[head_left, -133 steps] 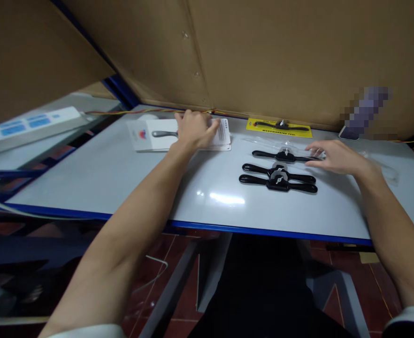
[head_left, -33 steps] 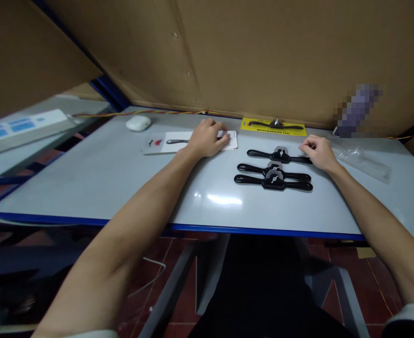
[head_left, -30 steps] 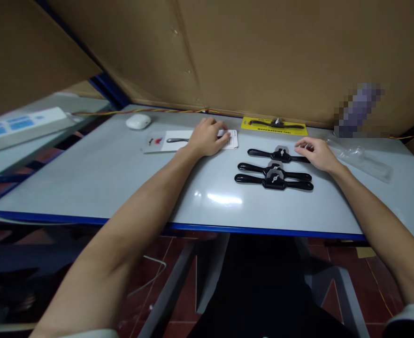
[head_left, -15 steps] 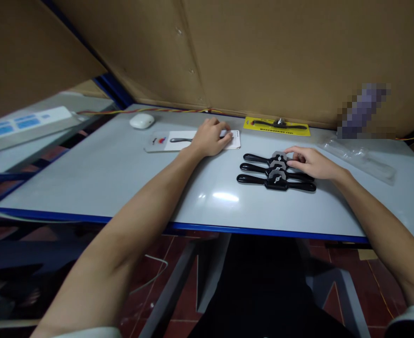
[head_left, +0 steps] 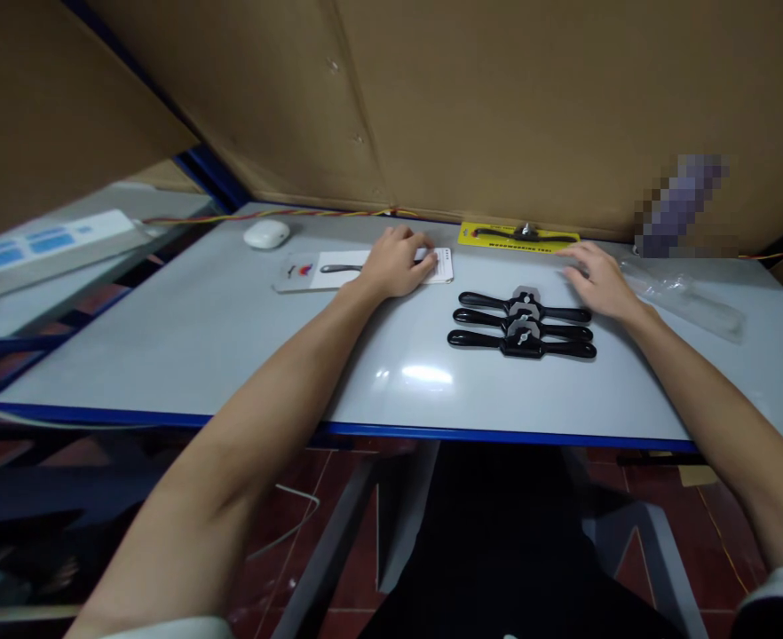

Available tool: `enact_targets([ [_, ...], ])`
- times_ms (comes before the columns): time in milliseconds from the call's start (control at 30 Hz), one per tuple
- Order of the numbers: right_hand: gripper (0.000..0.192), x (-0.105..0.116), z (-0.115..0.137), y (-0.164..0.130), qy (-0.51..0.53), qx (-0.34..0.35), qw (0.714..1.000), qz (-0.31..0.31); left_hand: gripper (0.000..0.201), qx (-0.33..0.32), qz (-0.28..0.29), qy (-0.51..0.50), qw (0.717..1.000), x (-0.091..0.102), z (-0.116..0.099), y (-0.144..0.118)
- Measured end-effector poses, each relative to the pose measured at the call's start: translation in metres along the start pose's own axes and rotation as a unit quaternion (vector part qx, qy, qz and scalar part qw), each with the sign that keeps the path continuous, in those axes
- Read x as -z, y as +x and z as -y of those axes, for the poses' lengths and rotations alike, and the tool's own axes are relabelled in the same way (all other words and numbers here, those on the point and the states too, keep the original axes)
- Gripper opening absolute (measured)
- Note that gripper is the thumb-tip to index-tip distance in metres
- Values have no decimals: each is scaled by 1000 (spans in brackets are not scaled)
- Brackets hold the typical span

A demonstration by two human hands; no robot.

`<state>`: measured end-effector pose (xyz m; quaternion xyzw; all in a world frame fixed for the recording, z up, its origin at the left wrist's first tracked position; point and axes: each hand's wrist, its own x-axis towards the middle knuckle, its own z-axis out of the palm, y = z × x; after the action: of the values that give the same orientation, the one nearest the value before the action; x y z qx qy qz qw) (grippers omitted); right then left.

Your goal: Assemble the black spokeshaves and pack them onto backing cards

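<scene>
Three black spokeshaves (head_left: 523, 338) with grey metal blade parts lie in a close stack of rows on the table, handles pointing left and right. My right hand (head_left: 601, 280) hovers behind their right handles, thumb and forefinger apart, holding nothing. Its fingertips reach close to the right end of a yellow card (head_left: 488, 242) on which another dark spokeshave (head_left: 525, 233) lies. My left hand (head_left: 397, 263) rests over a white packaging card (head_left: 328, 280), fingers loosely bent and apart. A dark handle (head_left: 342, 268) on that card shows left of the hand; the middle is covered.
A clear plastic package (head_left: 698, 306) lies at the right. At the back left sits a rounded white object (head_left: 266, 234). A white power strip (head_left: 51, 238) lies on the side table. Cardboard panels (head_left: 498, 106) stand behind, with twisted wires (head_left: 298, 211) along the back edge.
My right hand has left the rearmost spokeshave and moved back and right, toward the yellow card. The spokeshaves' right handles are now uncovered. My left hand stays in place.
</scene>
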<state>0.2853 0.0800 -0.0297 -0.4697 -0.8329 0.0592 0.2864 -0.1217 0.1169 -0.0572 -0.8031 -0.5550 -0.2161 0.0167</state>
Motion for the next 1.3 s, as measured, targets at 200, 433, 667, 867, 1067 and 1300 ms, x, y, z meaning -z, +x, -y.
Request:
enact_targets([
  [200, 58, -10, -17, 32, -40, -11, 999, 20, 53, -12, 14, 15, 1000, 3, -4, -2],
  [433, 56, -28, -14, 86, -13, 14, 996, 83, 46, -11, 16, 11, 1000, 6, -7, -4],
  [667, 42, -41, -13, 102, -51, 20, 995, 87, 53, 4, 31, 25, 999, 17, -15, -14],
  [867, 30, -26, -11, 109, 9, -34, 996, 81, 58, 23, -3, 5, 1000, 25, -23, -20],
  [1067, 36, -21, 5, 90, 81, -22, 988, 127, 56, 0, -1, -13, 1000, 24, -24, -22],
  [1300, 52, -17, 13, 75, 0, 17, 983, 184, 54, -40, 17, -30, 999, 17, -38, -25],
])
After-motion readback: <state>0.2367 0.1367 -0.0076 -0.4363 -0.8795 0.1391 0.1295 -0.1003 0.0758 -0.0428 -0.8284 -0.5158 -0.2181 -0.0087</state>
